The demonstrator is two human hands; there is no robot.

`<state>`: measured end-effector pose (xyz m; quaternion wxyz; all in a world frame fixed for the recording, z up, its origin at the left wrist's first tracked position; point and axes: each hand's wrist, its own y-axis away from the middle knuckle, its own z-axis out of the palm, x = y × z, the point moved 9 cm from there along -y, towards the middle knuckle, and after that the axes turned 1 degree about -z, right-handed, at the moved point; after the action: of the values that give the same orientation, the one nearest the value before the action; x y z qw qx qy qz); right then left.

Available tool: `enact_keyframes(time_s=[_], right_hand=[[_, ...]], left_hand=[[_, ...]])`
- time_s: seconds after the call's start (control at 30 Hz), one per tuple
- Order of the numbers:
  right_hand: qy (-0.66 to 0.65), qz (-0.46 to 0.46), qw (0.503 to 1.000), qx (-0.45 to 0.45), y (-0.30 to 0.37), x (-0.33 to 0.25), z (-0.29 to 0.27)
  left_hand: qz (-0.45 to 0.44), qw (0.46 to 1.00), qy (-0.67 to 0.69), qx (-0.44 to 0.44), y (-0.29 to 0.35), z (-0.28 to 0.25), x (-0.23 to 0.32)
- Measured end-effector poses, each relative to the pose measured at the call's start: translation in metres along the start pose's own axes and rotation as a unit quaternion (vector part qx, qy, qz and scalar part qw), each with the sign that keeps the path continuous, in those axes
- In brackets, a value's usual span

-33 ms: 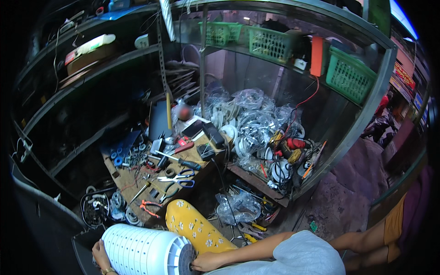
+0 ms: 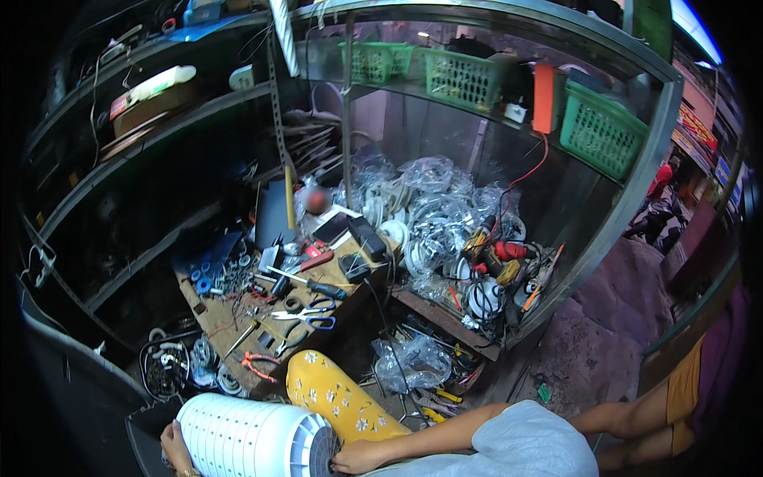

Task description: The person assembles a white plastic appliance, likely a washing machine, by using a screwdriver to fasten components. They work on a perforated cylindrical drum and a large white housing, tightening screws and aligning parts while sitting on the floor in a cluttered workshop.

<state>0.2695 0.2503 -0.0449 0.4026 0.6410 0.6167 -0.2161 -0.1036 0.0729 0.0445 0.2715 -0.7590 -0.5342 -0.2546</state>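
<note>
At the bottom edge: a white ribbed drum [image 2: 250, 437], round and slotted, lies on its side across the person's lap, just in front of a cluttered workbench [image 2: 208, 316].
Left hand: the left hand [image 2: 176, 450] cups the drum's far end from below; fingers wrapped round the rim, how tightly I cannot tell.
Right hand: the right hand [image 2: 359, 456] rests against the dark hub at the drum's near face, fingers curled loosely, holding nothing else.
Beside it: a yellow flowered cushion [image 2: 338, 397] leans just behind the drum, touching it.
On the bench: blue-handled scissors [image 2: 311, 315], a screwdriver [image 2: 306, 284] and orange pliers [image 2: 258, 364] lie loose among wires.
Risk, slipping: the drum seems propped only by two hands at its ends; a loosened grip could let it roll off the lap.
Risk, snagging: tilting it forward could sweep the pliers or loose wires off the bench edge.
</note>
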Motion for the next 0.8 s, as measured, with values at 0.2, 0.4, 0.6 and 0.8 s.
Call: enact_keyframes(time_s=[0.2, 0.4, 0.6, 0.8], right_hand=[[-0.031, 0.028, 0.999, -0.013, 0.002, 0.011, 0.002], [-0.063, -0.007, 0.998, 0.007, -0.002, 0.022, 0.018], [-0.061, -0.045, 0.997, 0.034, -0.028, 0.041, 0.027], [-0.033, -0.007, 0.998, 0.047, -0.054, 0.013, -0.038]], left_hand=[[-0.050, 0.994, -0.039, -0.084, 0.024, -0.007, 0.061], [-0.044, 0.994, 0.031, -0.097, 0.022, -0.005, 0.045], [-0.041, 0.997, 0.034, -0.059, 0.012, -0.013, 0.036], [-0.069, 0.993, 0.097, -0.009, 0.002, -0.041, 0.019]])
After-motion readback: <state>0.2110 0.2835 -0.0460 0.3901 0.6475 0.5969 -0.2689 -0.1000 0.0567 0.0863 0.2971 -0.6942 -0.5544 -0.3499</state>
